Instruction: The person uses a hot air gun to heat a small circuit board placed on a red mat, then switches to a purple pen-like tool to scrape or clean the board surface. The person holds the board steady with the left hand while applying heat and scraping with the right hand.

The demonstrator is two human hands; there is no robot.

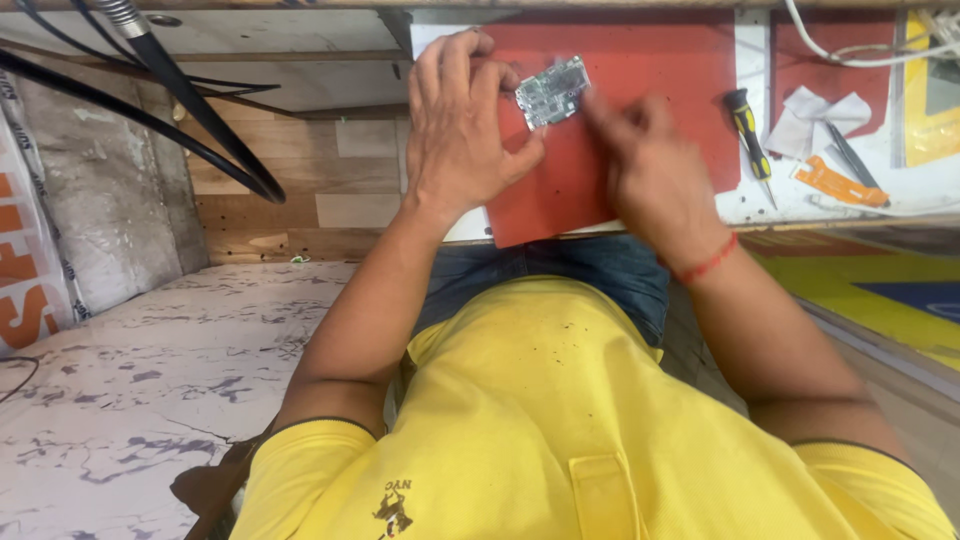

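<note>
We grasp the small circuit board (553,92) with our left hand (455,130) over the red mat (650,70), while our blurred right hand (650,170) touches its edge, grip unclear.

A small green circuit board (553,92) is held at its left edge by the fingers of the left hand (462,125) above a red mat (640,60) on the tabletop (905,190). The blurred right hand (655,165) is seen just beside the board. A black-and-yellow screwdriver (750,140) is laid to the right.
</note>
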